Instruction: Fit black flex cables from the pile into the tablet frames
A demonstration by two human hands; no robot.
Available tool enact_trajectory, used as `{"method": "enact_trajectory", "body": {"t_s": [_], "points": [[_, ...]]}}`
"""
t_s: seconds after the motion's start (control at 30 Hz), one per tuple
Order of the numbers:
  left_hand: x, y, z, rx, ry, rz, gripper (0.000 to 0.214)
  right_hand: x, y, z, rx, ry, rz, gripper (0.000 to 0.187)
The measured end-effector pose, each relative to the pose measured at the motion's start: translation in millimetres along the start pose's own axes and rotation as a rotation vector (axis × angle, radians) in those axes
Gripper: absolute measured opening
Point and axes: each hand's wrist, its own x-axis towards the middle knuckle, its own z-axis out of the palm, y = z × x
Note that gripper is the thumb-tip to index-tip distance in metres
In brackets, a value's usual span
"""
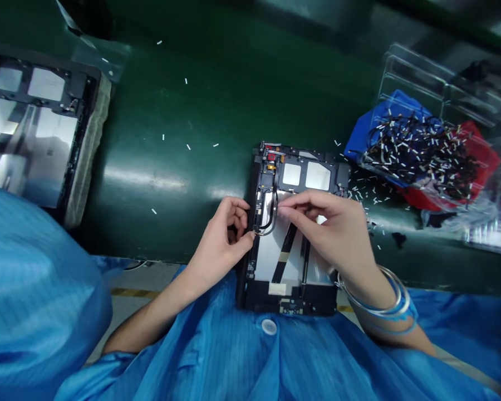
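Observation:
A tablet-like device (267,256) lies with its back off before me, showing silvery panels, a black frame and dark ribbon strips. Along its left side a thin black cable (274,214) curves in a loop, its lower end at the frame's edge. My left hand (227,234) is beside that edge, fingers loosely curled and apart from the thumb, whose tip touches the edge near the cable end. Over the panel, my right hand (329,223) has thumb and index finger pinched together just right of the cable. Whatever is between those fingertips is too small to make out.
Another opened device (81,89) rests on a padded tray at far left, near a blue sleeve (37,289). At right, a clear plastic tray (394,67) and blue and red bins hold a heap of black cables (426,156). White slips (188,147) are scattered over the green table.

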Motion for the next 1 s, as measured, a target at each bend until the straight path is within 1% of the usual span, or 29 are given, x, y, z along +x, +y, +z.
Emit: {"method": "enact_trajectory", "body": {"t_s": [0.1, 0.17, 0.2, 0.23, 0.3, 0.33, 0.37, 0.4, 0.43, 0.47, 0.57, 0.63, 0.77, 1.0], "points": [[-3.2, -1.6, 1.6, 0.051, 0.01, 0.035, 0.025, 5.0, 0.5, -3.1, -0.014, -0.026, -0.017, 0.004], [-7.7, -4.2, 1.9, 0.138, 0.039, 0.106, 0.025, 7.6, 0.9, -3.8, -0.011, -0.043, -0.005, 0.005], [-10.5, -6.2, 1.6, 0.21, 0.076, 0.188, 0.028, 8.6, 1.2, -3.8, -0.01, -0.05, 0.003, 0.005], [-13.5, -8.5, 1.0, 0.304, 0.118, 0.303, 0.031, 9.3, 1.5, -3.8, -0.008, -0.056, 0.011, 0.005], [-19.0, -14.1, -1.6, 0.523, 0.179, 0.608, 0.037, 10.0, 2.4, -3.6, 0.0, -0.062, 0.018, 0.004], [-21.1, -17.2, -3.2, 0.624, 0.179, 0.754, 0.038, 10.1, 2.8, -3.5, 0.004, -0.064, 0.017, 0.004], [-22.8, -20.2, -4.9, 0.71, 0.156, 0.866, 0.038, 10.0, 3.1, -3.4, 0.007, -0.064, 0.015, 0.004], [-23.9, -23.1, -6.4, 0.776, 0.128, 0.934, 0.038, 9.8, 3.4, -3.3, 0.01, -0.063, 0.012, 0.004], [-24.5, -25.6, -7.6, 0.829, 0.108, 0.962, 0.037, 9.6, 3.5, -3.2, 0.01, -0.062, 0.012, 0.005], [-24.8, -27.6, -8.5, 0.873, 0.099, 0.958, 0.037, 9.2, 3.5, -3.0, 0.01, -0.058, 0.014, 0.005], [-25.0, -30.9, -9.0, 0.963, 0.12, 0.904, 0.04, 7.9, 3.3, -2.3, 0.011, -0.056, 0.024, 0.006], [-25.1, -31.3, -8.6, 0.994, 0.133, 0.9, 0.041, 6.8, 3.1, -1.4, 0.01, -0.056, 0.028, 0.007], [-25.7, -32.1, -8.1, 1.031, 0.144, 0.91, 0.042, 4.5, 2.7, 0.6, -0.026, -0.033, 0.026, 0.006], [-26.4, -36.2, -8.3, 1.004, 0.145, 0.862, 0.043, 3.5, 1.4, 3.2, -0.093, -0.012, 0.007, 0.008]]}}
